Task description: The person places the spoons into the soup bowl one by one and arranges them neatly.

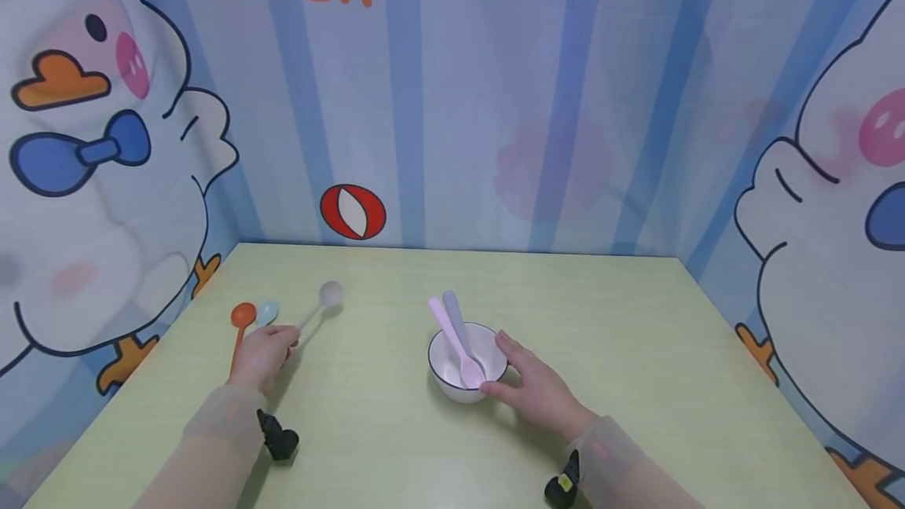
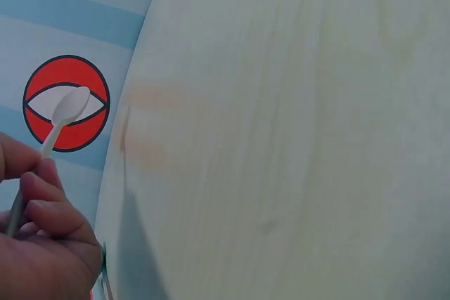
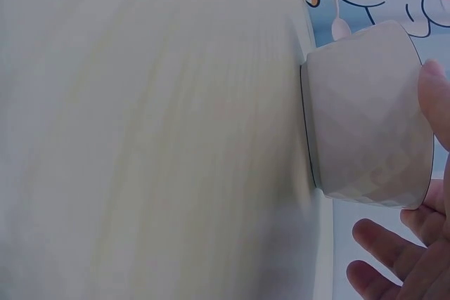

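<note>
In the head view my left hand [image 1: 261,356] pinches a pale whitish spoon [image 1: 330,294] by its handle, the spoon's head pointing up and away. The left wrist view shows the same spoon [image 2: 72,105] raised above the table, its handle between thumb and fingers. My right hand [image 1: 540,391] holds the right side of a white bowl [image 1: 450,393] with a dark rim, thumb at the near edge and fingers farther round. Inside the bowl lean a pink spoon [image 1: 470,370] and a lavender spoon [image 1: 454,311]. The right wrist view shows the bowl [image 3: 369,121] from its side.
An orange spoon [image 1: 243,314] and a light blue spoon [image 1: 267,313] lie at the table's left, partly behind my left hand. The pale yellow table [image 1: 601,313] ends at a striped backdrop [image 1: 467,100] with printed ducks, which also covers both sides.
</note>
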Demonstrator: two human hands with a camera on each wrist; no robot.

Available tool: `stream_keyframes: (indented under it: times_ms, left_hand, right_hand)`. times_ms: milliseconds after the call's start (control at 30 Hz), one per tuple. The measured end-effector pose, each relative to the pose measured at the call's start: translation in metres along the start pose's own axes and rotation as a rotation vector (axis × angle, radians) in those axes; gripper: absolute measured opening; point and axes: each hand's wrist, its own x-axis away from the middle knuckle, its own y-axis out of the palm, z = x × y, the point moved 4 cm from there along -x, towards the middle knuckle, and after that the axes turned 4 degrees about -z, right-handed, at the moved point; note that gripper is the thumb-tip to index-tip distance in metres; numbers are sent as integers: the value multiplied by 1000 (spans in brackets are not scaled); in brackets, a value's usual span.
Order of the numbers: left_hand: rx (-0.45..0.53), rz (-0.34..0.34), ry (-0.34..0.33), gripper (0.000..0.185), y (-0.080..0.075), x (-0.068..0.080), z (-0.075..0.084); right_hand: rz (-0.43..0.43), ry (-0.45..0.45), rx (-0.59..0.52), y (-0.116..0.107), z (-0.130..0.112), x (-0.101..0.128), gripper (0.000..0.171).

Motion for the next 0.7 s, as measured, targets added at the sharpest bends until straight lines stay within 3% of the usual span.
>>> stream_keyframes:
  times_ms: [267,700]
  left_hand:
    - [109,-37,-13,45,0,2,0]
    - [77,-110,-40,41,-5,5,4]
  right_hand:
    - [4,-4,3,1,1,0,88]
    - [-3,-6,4,1,1,-1,88]
